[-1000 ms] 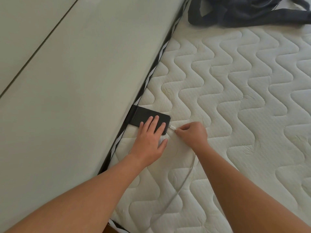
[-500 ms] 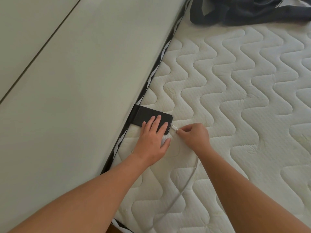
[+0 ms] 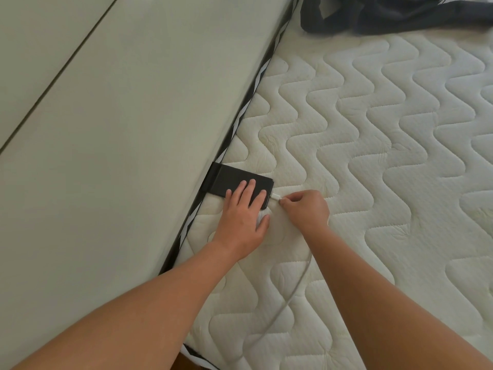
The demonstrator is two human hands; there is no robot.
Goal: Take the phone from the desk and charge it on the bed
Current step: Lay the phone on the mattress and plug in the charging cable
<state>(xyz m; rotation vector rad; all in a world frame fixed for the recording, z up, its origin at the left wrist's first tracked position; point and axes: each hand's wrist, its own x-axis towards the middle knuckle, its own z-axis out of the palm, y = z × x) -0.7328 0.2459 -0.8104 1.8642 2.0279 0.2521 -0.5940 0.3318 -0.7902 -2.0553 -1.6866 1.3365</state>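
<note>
A black phone [image 3: 234, 180] lies flat on the white quilted mattress [image 3: 373, 161], its far end against the wall. My left hand [image 3: 244, 217] rests on the phone's near part, fingers spread flat and pressing it down. My right hand [image 3: 306, 209] pinches the white plug of the charging cable [image 3: 296, 289] at the phone's right short edge; the plug tip touches that edge. The cable runs back under my right forearm towards the mattress's near edge.
A pale wall [image 3: 106, 156] rises along the left side of the mattress, with a black-and-white striped border [image 3: 248, 102] between them. Dark clothing [image 3: 386, 12] lies crumpled at the far end of the bed.
The plug in my right hand has stayed at the phone's edge. My left hand keeps pressing on the phone. The view has shifted slightly.
</note>
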